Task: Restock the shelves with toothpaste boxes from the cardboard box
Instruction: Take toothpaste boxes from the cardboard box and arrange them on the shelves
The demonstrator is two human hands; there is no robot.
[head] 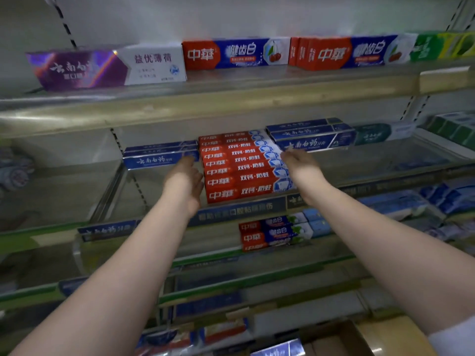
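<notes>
- Blue boxes, left lot [159, 156]: short stack toward the back of the middle shelf [231, 210], just beside the left end of the red block.
- Left hand [183, 183]: fingers straight, palm turned inward and flat against the left ends of the red block; nothing is curled round a box.
- Red toothpaste boxes [239, 165]: one tight block of long cartons, laid crosswise on the middle shelf and running from the front edge back, squeezed between your two palms.
  - Handling, as judged: thin card, light singly, fair weight as a block. The cartons are stiff lengthwise, but the glossy faces will likely slide on each other.
  - Hold: press on the two end faces, with even pressure from both sides. The middle cartons may buckle out if one side slackens.
- Right hand [299, 165]: fingers extended and together, flat on the right ends of the block, opposite your left.
- Blue boxes, right lot [308, 140]: stacked close behind your right fingertips; whether they touch cannot be told.
- Cardboard box [380, 337]: low at the frame's bottom right, well apart from both hands, contents largely unseen.
</notes>
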